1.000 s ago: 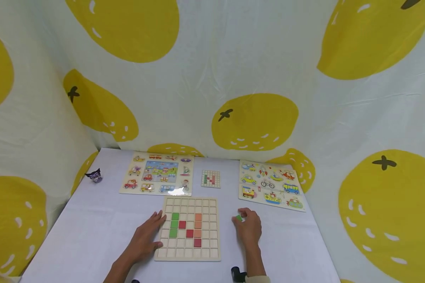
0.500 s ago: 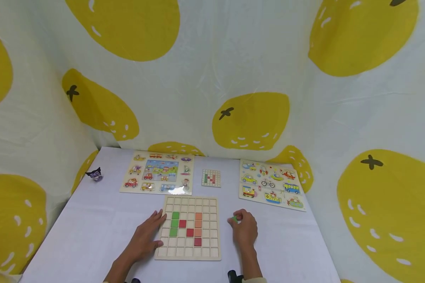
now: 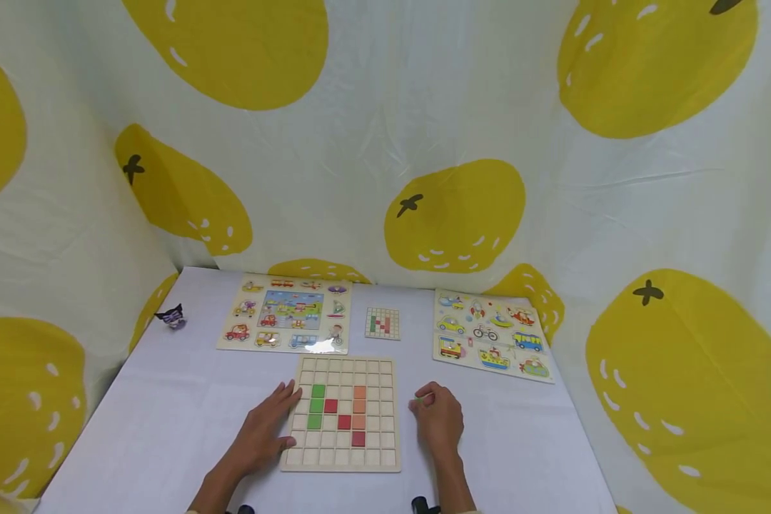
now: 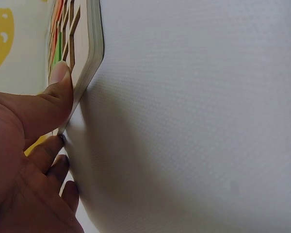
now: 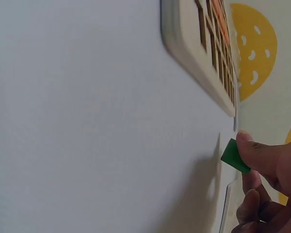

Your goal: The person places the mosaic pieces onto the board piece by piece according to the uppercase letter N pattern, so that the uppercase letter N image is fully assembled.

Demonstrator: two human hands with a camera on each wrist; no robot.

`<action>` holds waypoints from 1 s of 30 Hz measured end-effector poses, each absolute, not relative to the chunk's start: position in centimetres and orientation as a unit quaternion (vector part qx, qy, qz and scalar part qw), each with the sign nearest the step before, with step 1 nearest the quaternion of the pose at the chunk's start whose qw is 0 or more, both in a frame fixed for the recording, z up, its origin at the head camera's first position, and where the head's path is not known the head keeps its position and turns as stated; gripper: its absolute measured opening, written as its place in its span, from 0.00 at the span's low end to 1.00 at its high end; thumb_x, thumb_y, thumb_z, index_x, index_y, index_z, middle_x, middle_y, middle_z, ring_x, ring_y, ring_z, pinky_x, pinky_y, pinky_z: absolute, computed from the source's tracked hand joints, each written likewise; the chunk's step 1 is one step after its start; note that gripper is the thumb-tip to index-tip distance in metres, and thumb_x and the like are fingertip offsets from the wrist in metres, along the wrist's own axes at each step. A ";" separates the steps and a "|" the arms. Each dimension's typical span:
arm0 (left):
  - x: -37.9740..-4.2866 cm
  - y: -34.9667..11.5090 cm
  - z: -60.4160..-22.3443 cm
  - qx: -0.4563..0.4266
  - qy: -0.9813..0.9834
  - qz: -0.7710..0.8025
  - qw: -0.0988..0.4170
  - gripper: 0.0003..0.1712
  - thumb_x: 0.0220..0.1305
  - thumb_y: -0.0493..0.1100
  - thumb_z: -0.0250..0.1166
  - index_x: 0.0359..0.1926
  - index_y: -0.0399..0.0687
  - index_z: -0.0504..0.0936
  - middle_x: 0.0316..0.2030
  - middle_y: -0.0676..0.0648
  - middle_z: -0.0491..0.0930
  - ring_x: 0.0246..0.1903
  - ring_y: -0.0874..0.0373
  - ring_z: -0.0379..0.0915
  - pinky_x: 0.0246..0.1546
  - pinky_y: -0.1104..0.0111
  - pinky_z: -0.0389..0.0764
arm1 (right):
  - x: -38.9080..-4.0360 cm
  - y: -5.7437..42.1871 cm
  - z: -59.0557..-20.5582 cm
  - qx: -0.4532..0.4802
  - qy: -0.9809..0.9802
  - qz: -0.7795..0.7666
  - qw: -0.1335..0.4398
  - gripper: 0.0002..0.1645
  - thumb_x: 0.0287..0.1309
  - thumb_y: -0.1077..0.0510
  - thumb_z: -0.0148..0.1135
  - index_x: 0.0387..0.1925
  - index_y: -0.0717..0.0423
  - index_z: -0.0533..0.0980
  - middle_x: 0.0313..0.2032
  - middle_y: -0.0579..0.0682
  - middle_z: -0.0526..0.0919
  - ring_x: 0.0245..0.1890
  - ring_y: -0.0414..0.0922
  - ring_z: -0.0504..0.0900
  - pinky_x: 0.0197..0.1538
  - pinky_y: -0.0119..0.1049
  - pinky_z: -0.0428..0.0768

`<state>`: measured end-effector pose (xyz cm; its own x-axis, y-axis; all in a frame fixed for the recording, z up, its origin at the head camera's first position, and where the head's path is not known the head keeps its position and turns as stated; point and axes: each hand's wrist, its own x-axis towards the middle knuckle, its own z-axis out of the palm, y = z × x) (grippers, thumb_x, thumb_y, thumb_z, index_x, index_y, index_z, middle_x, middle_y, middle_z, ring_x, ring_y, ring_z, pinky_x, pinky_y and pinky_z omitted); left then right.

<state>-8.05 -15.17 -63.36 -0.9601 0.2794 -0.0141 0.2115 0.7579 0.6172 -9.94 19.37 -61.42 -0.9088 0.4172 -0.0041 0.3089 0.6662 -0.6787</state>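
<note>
A wooden grid board point(image 3: 380, 457) lies in front of the person, with green tiles point(image 3: 316, 405), red tiles point(image 3: 344, 422) and orange tiles point(image 3: 359, 405) set in some of its squares. My left hand point(image 3: 265, 428) rests along the board's left edge, its thumb on the rim and its fingers stretched beside it. To the right of the board, my right hand point(image 3: 442, 420) pinches a green square tile point(image 5: 235, 156) between thumb and fingers, above the white cloth. In the head view the fingers hide most of that tile.
Behind the board stands a small pattern card point(image 3: 383, 324) with a coloured grid. A vehicle puzzle point(image 3: 231, 314) lies at back left, another vehicle puzzle point(image 3: 497, 332) at back right. A small dark purple object point(image 3: 172, 318) sits at far left. Fruit-print cloth point(image 3: 334, 178) hangs behind.
My right hand has moved a little left toward the board with the green tile, which has turned and now shows less between the fingers. The left hand has stayed in place.
</note>
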 end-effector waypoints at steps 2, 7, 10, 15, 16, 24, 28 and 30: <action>-8.1 -15.2 -63.4 0.131 0.936 0.324 0.051 0.58 0.48 0.40 0.84 0.80 0.49 0.67 0.83 0.43 0.60 0.83 0.38 0.51 0.79 0.37 0.60 | -9.6 18.9 -61.2 -0.196 -0.908 0.362 0.079 0.11 0.51 0.63 0.81 0.33 0.47 0.85 0.27 0.46 0.77 0.29 0.44 0.73 0.31 0.36 0.67; -8.0 -15.2 -63.5 0.132 0.935 0.325 0.047 0.58 0.48 0.39 0.84 0.80 0.49 0.67 0.83 0.43 0.60 0.83 0.38 0.52 0.79 0.38 0.60 | -8.9 17.5 -60.8 -0.186 -0.908 0.368 0.080 0.12 0.52 0.61 0.82 0.31 0.43 0.84 0.26 0.42 0.78 0.28 0.41 0.73 0.31 0.34 0.67; -8.0 -15.1 -63.5 0.134 0.936 0.322 0.042 0.58 0.47 0.39 0.84 0.80 0.49 0.68 0.82 0.43 0.61 0.82 0.37 0.53 0.78 0.37 0.61 | -8.4 16.5 -60.6 -0.178 -0.906 0.376 0.081 0.14 0.50 0.61 0.83 0.30 0.42 0.84 0.26 0.40 0.79 0.28 0.40 0.73 0.31 0.33 0.67; -8.1 -15.1 -63.4 0.132 0.936 0.322 0.054 0.58 0.49 0.39 0.84 0.81 0.49 0.66 0.83 0.43 0.59 0.83 0.38 0.51 0.79 0.37 0.60 | -7.7 15.0 -60.3 -0.158 -0.900 0.398 0.084 0.15 0.47 0.61 0.84 0.29 0.42 0.84 0.25 0.39 0.81 0.27 0.39 0.72 0.30 0.32 0.66; -8.1 -15.1 -63.4 0.131 0.936 0.322 0.061 0.58 0.50 0.39 0.83 0.81 0.50 0.66 0.83 0.44 0.58 0.84 0.39 0.50 0.80 0.37 0.59 | -7.6 14.7 -60.2 -0.155 -0.898 0.403 0.081 0.15 0.47 0.61 0.84 0.29 0.42 0.84 0.25 0.38 0.81 0.27 0.38 0.72 0.30 0.32 0.66; -8.2 -15.1 -63.5 0.135 0.936 0.320 0.053 0.58 0.50 0.39 0.83 0.81 0.49 0.66 0.83 0.44 0.59 0.84 0.39 0.50 0.80 0.38 0.60 | -6.8 12.0 -60.1 -0.123 -0.891 0.434 0.045 0.15 0.49 0.61 0.83 0.29 0.38 0.83 0.23 0.35 0.81 0.23 0.37 0.70 0.27 0.30 0.66; -8.2 -15.1 -63.7 0.136 0.937 0.319 0.047 0.58 0.49 0.40 0.84 0.81 0.49 0.67 0.83 0.44 0.59 0.83 0.39 0.51 0.79 0.38 0.60 | -6.3 10.8 -60.4 -0.096 -0.887 0.451 0.028 0.14 0.49 0.61 0.82 0.29 0.40 0.84 0.23 0.35 0.82 0.22 0.34 0.71 0.27 0.28 0.67; -8.2 -15.2 -63.7 0.135 0.937 0.318 0.051 0.58 0.50 0.39 0.84 0.81 0.49 0.66 0.83 0.44 0.59 0.84 0.39 0.50 0.80 0.38 0.60 | -6.1 10.1 -60.6 -0.081 -0.887 0.453 0.021 0.14 0.48 0.62 0.82 0.29 0.40 0.85 0.23 0.34 0.82 0.23 0.33 0.71 0.28 0.28 0.67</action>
<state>-8.18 -15.18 -63.68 -0.9582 0.2861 -0.0095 0.2211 0.7608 0.6102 -6.08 10.11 -60.62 -0.9861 0.1622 -0.0365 0.1246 0.5760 -0.8079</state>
